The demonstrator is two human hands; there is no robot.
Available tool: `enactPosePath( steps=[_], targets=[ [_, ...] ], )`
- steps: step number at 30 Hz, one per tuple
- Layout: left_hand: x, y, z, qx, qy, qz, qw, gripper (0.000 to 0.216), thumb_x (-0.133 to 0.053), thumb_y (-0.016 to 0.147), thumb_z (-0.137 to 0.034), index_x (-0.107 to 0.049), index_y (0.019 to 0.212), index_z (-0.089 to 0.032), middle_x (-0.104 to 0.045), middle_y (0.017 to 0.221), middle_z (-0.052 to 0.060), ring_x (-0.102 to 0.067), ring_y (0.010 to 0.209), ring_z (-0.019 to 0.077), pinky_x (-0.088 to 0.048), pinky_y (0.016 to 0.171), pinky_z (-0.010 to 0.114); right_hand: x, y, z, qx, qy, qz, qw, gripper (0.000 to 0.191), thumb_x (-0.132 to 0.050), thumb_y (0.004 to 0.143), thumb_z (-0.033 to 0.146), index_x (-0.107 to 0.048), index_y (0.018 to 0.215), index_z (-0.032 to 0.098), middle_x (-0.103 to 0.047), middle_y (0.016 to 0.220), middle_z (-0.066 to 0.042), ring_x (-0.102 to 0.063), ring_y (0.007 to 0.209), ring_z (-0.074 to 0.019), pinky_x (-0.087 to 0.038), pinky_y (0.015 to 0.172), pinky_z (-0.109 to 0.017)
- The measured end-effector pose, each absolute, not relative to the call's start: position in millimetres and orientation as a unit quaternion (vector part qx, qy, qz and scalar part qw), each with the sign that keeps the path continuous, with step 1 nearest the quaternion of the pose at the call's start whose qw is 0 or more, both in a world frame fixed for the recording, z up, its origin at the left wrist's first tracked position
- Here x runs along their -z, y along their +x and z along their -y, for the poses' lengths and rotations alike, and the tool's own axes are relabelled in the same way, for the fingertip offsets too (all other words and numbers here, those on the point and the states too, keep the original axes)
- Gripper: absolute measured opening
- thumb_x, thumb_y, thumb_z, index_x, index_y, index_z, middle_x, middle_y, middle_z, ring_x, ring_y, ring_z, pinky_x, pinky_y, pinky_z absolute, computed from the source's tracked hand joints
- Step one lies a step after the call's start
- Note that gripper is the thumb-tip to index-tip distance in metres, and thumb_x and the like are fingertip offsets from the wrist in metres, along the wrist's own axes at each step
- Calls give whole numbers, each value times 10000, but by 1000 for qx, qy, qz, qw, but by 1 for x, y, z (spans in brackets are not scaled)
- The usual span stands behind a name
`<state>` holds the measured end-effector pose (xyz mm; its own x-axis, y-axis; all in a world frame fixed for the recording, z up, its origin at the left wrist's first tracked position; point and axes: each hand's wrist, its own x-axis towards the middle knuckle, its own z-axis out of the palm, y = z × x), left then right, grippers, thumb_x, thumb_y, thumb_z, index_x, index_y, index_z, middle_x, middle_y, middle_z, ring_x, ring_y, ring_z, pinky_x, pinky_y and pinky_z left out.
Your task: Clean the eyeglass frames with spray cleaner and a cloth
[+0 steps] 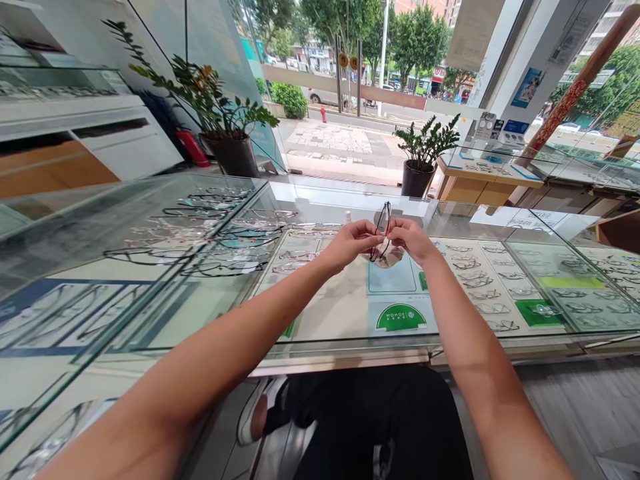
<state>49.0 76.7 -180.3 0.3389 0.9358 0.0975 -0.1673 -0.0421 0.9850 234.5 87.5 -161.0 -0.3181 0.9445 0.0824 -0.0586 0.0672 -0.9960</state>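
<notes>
A pair of dark-framed eyeglasses [387, 211] is held up on edge above the glass counter, between my two hands. My left hand [354, 241] pinches the frame from the left, its fingertips pressed together. From the right, the fingers of my right hand [411, 240] close on the same eyeglasses, close to the left fingertips. Part of the frame is covered by my fingers. Just below them shows a pale beige shape [389, 259]; whether it is a cloth or a reflection in the glass I cannot tell.
Several eyeglasses [225, 233] lie in rows on the glass to the left. Inside the glass display counter [320, 340] are more frames and a green sign [400, 317]. Potted plants [420, 175] stand beyond it, before the window. My legs [380, 413] are below the counter's near edge.
</notes>
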Motion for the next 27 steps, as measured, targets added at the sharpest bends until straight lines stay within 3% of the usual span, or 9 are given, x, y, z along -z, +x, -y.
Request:
enactPosePath(
  steps=[7, 10, 14, 19, 27],
  targets=[
    [180, 49, -78, -498, 559, -362, 556, 393, -915, 636, -382, -623, 790, -169, -727, 892, 41, -664, 792, 142, -537, 653, 267, 163, 239, -92, -403, -529, 525, 531, 139, -650, 685, 296, -714, 751, 192, -473, 546, 59, -329, 519, -94, -256, 539, -271],
    [184, 51, -78, -471, 584, -355, 558, 392, -909, 654, -389, -621, 796, -164, -740, 874, 50, -664, 770, 134, -536, 643, 263, 163, 240, -92, -300, -570, 500, 578, 132, -583, 753, 282, -677, 808, 206, -522, 571, 50, -462, 540, -131, -354, 571, -289],
    [189, 52, -80, -444, 598, -342, 573, 418, -901, 687, -415, -582, 806, -170, -771, 928, 74, -700, 816, 155, -548, 653, 269, 166, 237, -90, -200, -548, 528, 617, 189, -595, 805, 312, -571, 978, 241, -619, 708, 37, -604, 711, -180, -483, 745, -338],
    [192, 51, -82, -453, 601, -338, 565, 452, -879, 729, -446, -527, 817, -177, -781, 998, 94, -719, 868, 171, -509, 651, 258, 176, 229, -90, -146, -504, 627, 575, 518, -753, 753, 360, -433, 1150, 266, -670, 1097, -57, -600, 971, -218, -503, 911, -402],
    [194, 51, -83, -448, 603, -326, 574, 459, -874, 747, -454, -515, 831, -180, -769, 965, 90, -718, 863, 178, -511, 637, 267, 178, 230, -90, -159, -495, 654, 549, 528, -745, 776, 377, -421, 1179, 271, -644, 1149, -72, -591, 991, -226, -509, 916, -422]
  ],
)
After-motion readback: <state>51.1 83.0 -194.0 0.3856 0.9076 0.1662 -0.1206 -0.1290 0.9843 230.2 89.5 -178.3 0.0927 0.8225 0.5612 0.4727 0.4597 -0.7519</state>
